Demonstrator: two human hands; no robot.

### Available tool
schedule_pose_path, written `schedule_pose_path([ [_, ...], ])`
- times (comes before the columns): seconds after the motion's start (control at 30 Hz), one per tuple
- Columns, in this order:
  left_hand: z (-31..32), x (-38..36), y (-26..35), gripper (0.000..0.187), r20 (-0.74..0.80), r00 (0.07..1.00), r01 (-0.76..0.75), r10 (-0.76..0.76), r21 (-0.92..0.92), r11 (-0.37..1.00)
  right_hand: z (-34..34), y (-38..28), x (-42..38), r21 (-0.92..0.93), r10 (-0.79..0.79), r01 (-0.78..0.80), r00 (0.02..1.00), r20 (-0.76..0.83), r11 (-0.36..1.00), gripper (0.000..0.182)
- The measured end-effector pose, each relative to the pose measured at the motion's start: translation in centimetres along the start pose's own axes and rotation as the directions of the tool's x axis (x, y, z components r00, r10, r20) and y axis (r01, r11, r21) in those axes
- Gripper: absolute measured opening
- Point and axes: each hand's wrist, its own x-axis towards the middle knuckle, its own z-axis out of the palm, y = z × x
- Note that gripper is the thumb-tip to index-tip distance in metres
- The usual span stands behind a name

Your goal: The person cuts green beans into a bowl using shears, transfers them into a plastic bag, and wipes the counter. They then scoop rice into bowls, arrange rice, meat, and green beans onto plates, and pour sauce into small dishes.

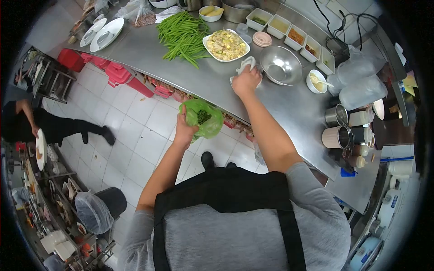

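Observation:
My left hand [184, 128] grips the rim of a green plastic bag [212, 124] off the counter's front edge; chopped dark green herbs [203, 117] show inside it. On the steel counter [199, 81], my right hand [247, 81] is closed on a white cloth [246, 64], pressed to the surface. Just right of that hand stands an empty metal bowl [281, 65]. Behind it is a white dish of fried rice [226, 45], with a pile of green beans [182, 37] to its left.
White tubs of ingredients [295, 37] line the counter's back. A small bowl with a spoon [317, 81] and metal containers [335, 137] stand at the right. Another person [49, 122] carries a plate at the far left. Red bins [122, 76] sit under the counter.

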Motion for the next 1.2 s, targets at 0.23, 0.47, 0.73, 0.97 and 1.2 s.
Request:
schedule_pose_path([
  [0.23, -1.1, 1.2, 1.0, 0.093, -0.005, 1.000, 0.030, -0.030, -0.056, 0.998, -3.7, -6.0, -2.3, 0.480, -0.269, -0.056, 0.769, 0.580, 0.875, 0.045],
  [0.47, -1.3, 2.7, 0.9, 0.094, -0.044, 0.997, 0.060, -0.060, -0.017, 0.998, 1.7, -5.9, -2.5, 0.192, -0.432, 0.427, 0.902, -0.019, 0.883, 0.034],
  [0.73, -2.0, 2.3, 0.0, 0.095, -0.034, 0.999, 0.033, -0.033, 0.015, 0.999, 0.1, -4.2, -2.7, 0.663, -0.339, 0.104, 0.911, 0.237, 0.742, 0.035],
  [0.97, -1.6, -0.3, 3.3, 0.087, 0.187, 0.977, 0.124, -0.102, -0.108, 0.986, -4.4, -5.2, -7.4, 0.635, -0.636, 0.370, 0.729, 0.255, 0.678, 0.036],
  [1.2, -0.2, -6.5, 14.8, 0.093, 0.313, 0.941, 0.181, -0.129, -0.144, 0.973, -8.5, 12.3, -11.2, 0.069, -0.389, 0.386, 0.920, 0.046, 0.920, 0.051],
])
